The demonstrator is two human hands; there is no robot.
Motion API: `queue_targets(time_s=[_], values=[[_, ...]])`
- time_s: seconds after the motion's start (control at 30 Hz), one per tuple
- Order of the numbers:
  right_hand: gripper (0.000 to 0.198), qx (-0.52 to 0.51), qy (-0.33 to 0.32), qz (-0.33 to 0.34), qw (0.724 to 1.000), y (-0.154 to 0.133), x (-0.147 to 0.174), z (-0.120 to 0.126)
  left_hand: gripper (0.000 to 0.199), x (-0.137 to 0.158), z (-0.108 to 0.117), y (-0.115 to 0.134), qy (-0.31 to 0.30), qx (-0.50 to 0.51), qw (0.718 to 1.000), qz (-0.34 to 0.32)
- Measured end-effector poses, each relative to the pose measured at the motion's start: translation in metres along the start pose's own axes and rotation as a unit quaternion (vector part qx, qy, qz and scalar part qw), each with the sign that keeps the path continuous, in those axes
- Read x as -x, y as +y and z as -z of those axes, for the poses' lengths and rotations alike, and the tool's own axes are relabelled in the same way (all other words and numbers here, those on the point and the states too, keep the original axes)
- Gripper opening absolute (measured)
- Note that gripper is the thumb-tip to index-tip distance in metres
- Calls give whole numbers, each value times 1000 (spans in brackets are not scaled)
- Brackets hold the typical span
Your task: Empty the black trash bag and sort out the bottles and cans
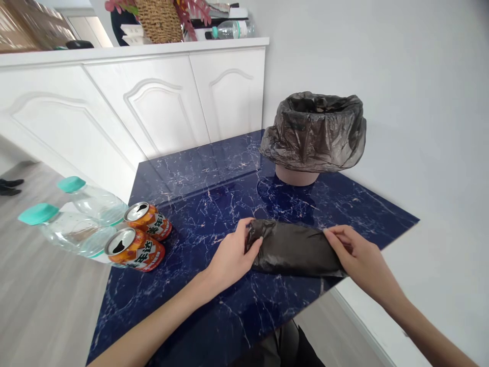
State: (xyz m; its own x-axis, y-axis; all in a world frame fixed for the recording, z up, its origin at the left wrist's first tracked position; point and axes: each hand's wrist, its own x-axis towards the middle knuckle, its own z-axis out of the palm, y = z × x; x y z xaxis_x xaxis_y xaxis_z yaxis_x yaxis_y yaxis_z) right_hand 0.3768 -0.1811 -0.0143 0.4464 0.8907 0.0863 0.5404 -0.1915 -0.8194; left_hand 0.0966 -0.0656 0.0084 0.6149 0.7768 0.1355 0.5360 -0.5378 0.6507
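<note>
A folded black plastic garbage bag point(296, 250) is stretched out between my two hands, close to the near edge of the blue marbled table point(225, 204). My left hand point(237, 255) grips its left end, thumb on top and fingers behind. At the upper right corner, my right hand point(353, 255) pinches the plastic between thumb and fingers. Beyond the bag stands a trash bin point(296, 176), pinkish at its base, lined with a dark garbage bag point(317, 137) folded over the rim.
Two opened orange drink cans point(135, 250) stand on the table's left side. Beside them are two clear bottles point(76, 232) with teal caps. A white cabinet point(164, 107) runs behind the table, carrying a woven basket point(160, 20) and a bottle point(233, 29). A white wall point(420, 127) borders the right.
</note>
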Motion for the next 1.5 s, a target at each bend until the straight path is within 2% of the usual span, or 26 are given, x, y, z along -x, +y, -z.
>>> queue_targets(time_s=[0.07,0.13,0.2,0.27,0.33,0.4,0.43,0.5,0.57,0.67,0.77,1.0,1.2,1.33,1.5], values=[[40,49,-3,33,998,3,-3,-4,53,-4,-7,4,70,-68,993,-59],[36,71,-20,49,996,5,-6,-6,54,-7,-12,12,90,-134,973,-165],[33,87,-31,48,995,7,-9,-6,49,-9,-16,22,31,-179,949,-257],[30,114,-15,46,992,4,-8,-5,45,-11,-22,29,-44,-207,933,-292],[33,164,43,78,982,-4,-2,-6,52,-11,-31,32,-77,-228,933,-269],[38,213,101,152,960,-16,11,-11,57,-10,-41,32,-87,-232,940,-235],[40,229,110,196,947,-23,19,-15,58,-9,-45,31,-89,-229,943,-222],[47,246,79,263,929,-32,35,-29,59,-7,-52,29,-95,-220,948,-209],[61,265,32,292,918,-32,46,-45,61,-5,-55,27,-102,-210,949,-211],[75,300,-12,291,908,-17,49,-62,65,-3,-53,23,-104,-202,951,-211],[75,313,-36,285,905,0,42,-65,63,0,-46,17,-102,-201,953,-200],[75,328,-40,287,899,8,34,-61,59,15,-28,-5,-73,-220,952,-201],[72,339,-48,284,896,14,32,-64,58,27,-20,-18,-65,-228,952,-193],[70,342,-37,265,901,5,39,-66,60,32,-14,-18,-33,-200,960,-191],[74,349,9,287,892,-29,81,-78,54,34,-4,-14,18,-136,980,-144]])
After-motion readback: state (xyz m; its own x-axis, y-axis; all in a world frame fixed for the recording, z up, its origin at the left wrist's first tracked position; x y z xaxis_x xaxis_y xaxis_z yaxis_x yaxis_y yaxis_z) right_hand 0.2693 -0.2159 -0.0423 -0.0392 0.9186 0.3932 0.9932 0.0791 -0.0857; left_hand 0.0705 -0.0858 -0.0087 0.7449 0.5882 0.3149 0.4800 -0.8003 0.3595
